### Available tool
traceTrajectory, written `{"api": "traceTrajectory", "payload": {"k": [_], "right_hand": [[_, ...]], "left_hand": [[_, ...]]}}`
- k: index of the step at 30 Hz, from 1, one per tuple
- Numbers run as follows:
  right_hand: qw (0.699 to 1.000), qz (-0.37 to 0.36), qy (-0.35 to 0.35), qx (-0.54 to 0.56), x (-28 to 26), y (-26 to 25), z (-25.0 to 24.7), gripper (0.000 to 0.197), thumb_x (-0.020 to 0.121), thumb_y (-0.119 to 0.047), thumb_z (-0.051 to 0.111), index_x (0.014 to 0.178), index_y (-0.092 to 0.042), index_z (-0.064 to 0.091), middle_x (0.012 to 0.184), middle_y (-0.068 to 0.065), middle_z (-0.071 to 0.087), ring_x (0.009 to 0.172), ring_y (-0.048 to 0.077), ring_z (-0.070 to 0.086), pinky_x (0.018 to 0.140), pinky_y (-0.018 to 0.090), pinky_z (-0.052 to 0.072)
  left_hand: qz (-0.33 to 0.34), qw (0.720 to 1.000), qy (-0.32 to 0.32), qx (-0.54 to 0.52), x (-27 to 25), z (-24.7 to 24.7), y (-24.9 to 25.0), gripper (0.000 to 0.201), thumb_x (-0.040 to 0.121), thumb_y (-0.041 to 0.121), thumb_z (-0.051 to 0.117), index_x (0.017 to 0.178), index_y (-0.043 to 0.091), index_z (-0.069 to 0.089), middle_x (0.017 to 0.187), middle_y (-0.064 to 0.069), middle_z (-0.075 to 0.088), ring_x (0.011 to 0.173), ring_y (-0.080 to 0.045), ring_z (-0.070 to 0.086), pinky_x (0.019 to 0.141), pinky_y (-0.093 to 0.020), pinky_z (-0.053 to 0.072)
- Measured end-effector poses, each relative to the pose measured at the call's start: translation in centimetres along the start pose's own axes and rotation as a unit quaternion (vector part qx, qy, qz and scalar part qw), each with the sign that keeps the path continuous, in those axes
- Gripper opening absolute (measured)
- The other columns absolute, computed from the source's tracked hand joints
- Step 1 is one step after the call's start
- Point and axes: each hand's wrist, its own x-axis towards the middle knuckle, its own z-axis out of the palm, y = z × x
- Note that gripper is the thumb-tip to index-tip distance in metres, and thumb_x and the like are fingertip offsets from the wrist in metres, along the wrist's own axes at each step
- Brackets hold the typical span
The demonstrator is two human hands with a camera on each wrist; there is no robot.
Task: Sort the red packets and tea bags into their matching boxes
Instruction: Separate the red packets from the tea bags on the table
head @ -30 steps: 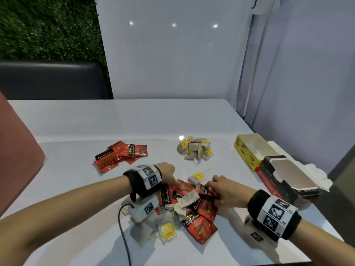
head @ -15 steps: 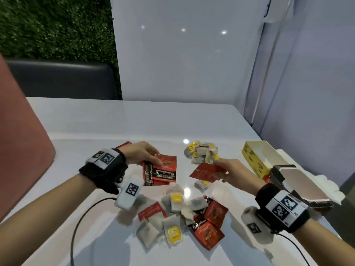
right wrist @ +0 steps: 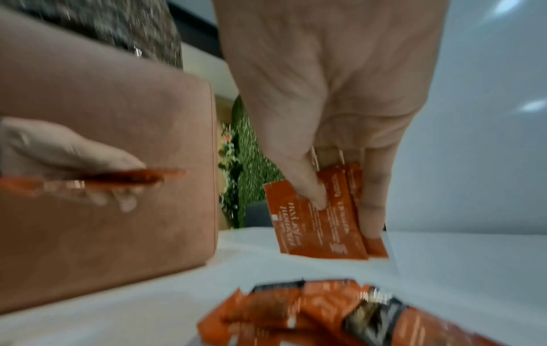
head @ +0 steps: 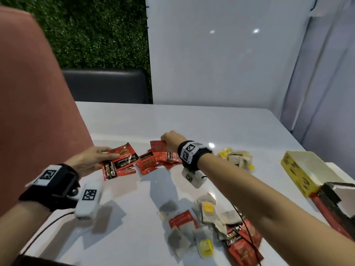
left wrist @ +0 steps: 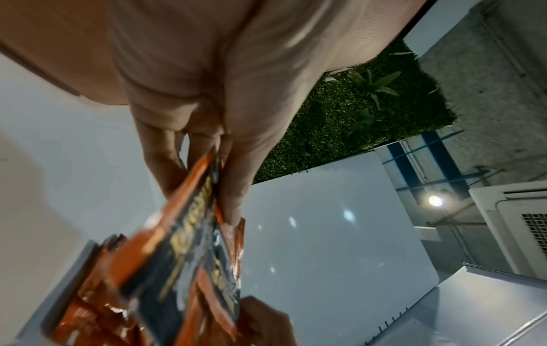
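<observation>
My left hand (head: 92, 160) pinches red packets (head: 121, 162) between thumb and fingers, just left of a pile of red packets (head: 153, 160) on the white table (head: 211, 127). In the left wrist view the thumb and fingers (left wrist: 234, 187) clamp those red packets (left wrist: 183, 257). My right hand (head: 172, 140) reaches across to the pile's far side and pinches a red packet (right wrist: 319, 215). A mixed heap of tea bags (head: 207, 210) and red packets lies near me. A second heap of tea bags (head: 238, 160) sits right of my right wrist.
An open yellow box (head: 303, 169) and a red-and-black box (head: 336, 204) stand at the table's right edge. A pink chair back (head: 28, 112) rises at the left. A dark bench (head: 105, 85) and white wall panels lie behind the table. A cable (head: 44, 229) trails from my left wrist.
Both hands left the near mixed heap carrying red packets. The left hand went to the red pile's left side; the right hand crossed over to the pile's far side.
</observation>
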Motion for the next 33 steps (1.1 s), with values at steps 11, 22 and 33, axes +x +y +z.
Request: {"api": "traceTrajectory", "payload": {"k": [11, 22, 33], "right_hand": [[0.989, -0.021, -0.148, -0.011, -7.4, 2.8, -2.4, 0.021, 0.088, -0.002, 0.05, 0.105, -0.004, 0.062, 0.101, 0.017, 0.068, 0.077, 0.024, 0.06, 0.058, 0.021, 0.048], [0.966, 0.016, -0.259, -0.012, -18.7, 9.1, 0.7, 0.054, 0.086, -0.024, 0.065, 0.134, -0.02, 0.043, 0.127, 0.005, 0.051, 0.108, 0.022, 0.056, 0.087, 0.029, 0.044], [0.937, -0.084, -0.302, -0.154, -18.1, 8.3, 3.2, 0.108, 0.074, -0.02, 0.076, 0.148, -0.037, 0.0, 0.157, 0.009, 0.003, 0.14, 0.028, 0.017, 0.095, 0.047, 0.043]], "left_hand": [[0.009, 1.0, -0.002, 0.022, 5.4, 3.3, -0.3, 0.005, 0.084, 0.001, 0.061, 0.089, 0.0, 0.058, 0.089, -0.014, 0.063, 0.08, -0.02, 0.06, 0.06, -0.018, 0.054], [0.035, 0.973, 0.101, 0.203, 12.4, 7.6, -0.8, 0.059, 0.074, 0.031, 0.077, 0.121, 0.006, 0.051, 0.125, -0.02, 0.057, 0.112, -0.034, 0.056, 0.099, -0.038, 0.044], [0.089, 0.842, -0.169, 0.505, -4.6, 14.5, -3.7, 0.111, 0.06, 0.082, 0.047, 0.143, 0.013, 0.024, 0.146, -0.014, 0.03, 0.127, -0.026, 0.038, 0.104, -0.042, 0.039]]}}
